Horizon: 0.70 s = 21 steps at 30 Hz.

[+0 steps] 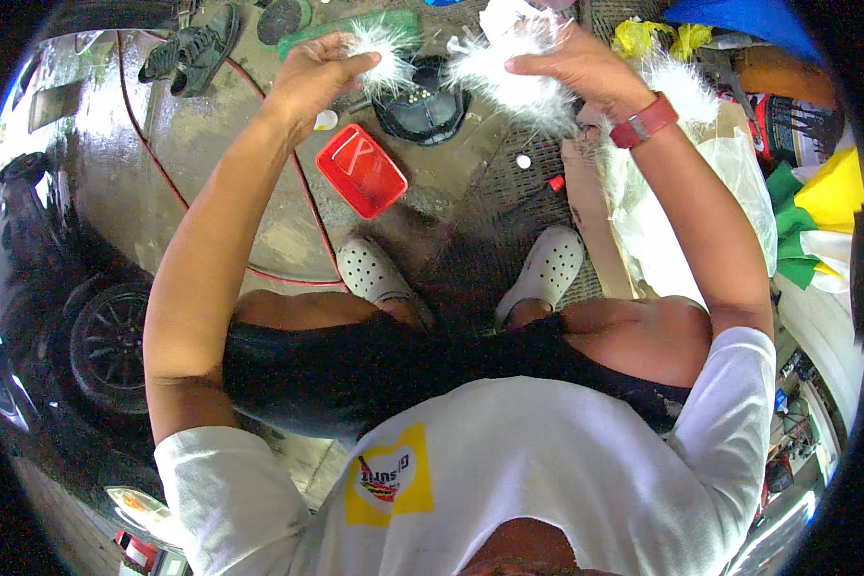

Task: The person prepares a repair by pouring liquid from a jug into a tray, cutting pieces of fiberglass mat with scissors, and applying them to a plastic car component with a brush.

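Observation:
My left hand [322,72] pinches a small tuft of white fluffy fibre [384,60] between thumb and fingers at the upper left. Across a gap, my right hand [590,69], with a red band [642,120] on its wrist, is closed on a larger bunch of the same white fluffy fibre [509,82]. Stray strands stick out from both pieces. Beneath and between the hands sits a black tray [432,127] with small light bits in it. An empty-looking red plastic tray [362,171] lies on the floor closer to me.
A cardboard box [600,206] lined with white plastic sheeting [739,182] stands at right, with more white fluff [677,86] beyond. A red hose [307,192] crosses the wet floor. Black sandals [202,53] lie far left. A black car [48,259] borders the left side.

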Motion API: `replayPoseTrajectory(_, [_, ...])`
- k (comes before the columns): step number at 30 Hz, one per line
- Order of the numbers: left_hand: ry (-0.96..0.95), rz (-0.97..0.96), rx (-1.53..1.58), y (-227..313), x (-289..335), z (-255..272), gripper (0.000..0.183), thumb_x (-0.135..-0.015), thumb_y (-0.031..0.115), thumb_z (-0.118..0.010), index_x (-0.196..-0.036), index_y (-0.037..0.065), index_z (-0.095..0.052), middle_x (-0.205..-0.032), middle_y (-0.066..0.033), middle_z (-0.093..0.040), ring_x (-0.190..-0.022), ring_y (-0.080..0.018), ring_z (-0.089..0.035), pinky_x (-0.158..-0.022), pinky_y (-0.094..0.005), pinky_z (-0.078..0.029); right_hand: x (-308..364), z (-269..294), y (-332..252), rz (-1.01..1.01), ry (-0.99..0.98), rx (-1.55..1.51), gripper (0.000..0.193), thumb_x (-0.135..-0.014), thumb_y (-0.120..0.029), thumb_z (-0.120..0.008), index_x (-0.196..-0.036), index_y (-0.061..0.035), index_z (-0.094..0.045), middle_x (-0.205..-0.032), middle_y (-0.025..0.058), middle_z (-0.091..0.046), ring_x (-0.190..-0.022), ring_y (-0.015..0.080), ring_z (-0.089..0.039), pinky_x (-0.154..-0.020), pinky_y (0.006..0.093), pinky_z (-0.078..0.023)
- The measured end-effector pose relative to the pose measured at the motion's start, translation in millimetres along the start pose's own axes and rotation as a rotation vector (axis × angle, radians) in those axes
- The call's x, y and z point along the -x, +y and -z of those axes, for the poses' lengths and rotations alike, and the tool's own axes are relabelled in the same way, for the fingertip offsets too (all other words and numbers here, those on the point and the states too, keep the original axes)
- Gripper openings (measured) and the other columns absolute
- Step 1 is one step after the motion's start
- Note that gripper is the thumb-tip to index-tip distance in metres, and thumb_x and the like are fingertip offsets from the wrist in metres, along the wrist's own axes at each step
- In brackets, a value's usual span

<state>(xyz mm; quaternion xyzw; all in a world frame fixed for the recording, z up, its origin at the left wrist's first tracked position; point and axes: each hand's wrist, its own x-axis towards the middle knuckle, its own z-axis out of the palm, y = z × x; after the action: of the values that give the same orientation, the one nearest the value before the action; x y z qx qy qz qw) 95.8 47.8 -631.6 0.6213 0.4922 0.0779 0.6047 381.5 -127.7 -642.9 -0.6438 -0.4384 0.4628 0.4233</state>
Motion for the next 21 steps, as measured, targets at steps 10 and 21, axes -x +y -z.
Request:
replayPoseTrajectory(10, [-0.351, -0.193, 0.122, -8, 0, -31, 0.04, -0.095, 0.012, -0.07, -0.132, 0.0, -0.061, -0.119, -0.0073, -0.072, -0.102, -0.0139, -0.068, -0.089, -0.0283, -0.055, -6, -55, -9, 0.086, -0.096, -0.156, 0.031, -0.087, -0.02, -0.081, -0.112, -0.0039, -0.074, -0.098, 0.0027, -0.075, -0.087, 0.012, -0.066, -0.083, 0.0318, -0.053])
replayPoseTrajectory(21, [-0.193, -0.09, 0.046, -14, -11, -18, 0.038, -0.093, 0.025, -0.078, -0.124, 0.009, -0.065, -0.11, 0.0009, -0.072, -0.097, -0.0092, -0.065, -0.086, -0.0261, -0.053, -6, -21, 10, 0.087, -0.184, 0.156, 0.039, -0.086, -0.023, -0.082, -0.117, -0.0027, -0.071, -0.101, 0.0081, -0.075, -0.089, 0.0178, -0.067, -0.083, 0.0358, -0.054])
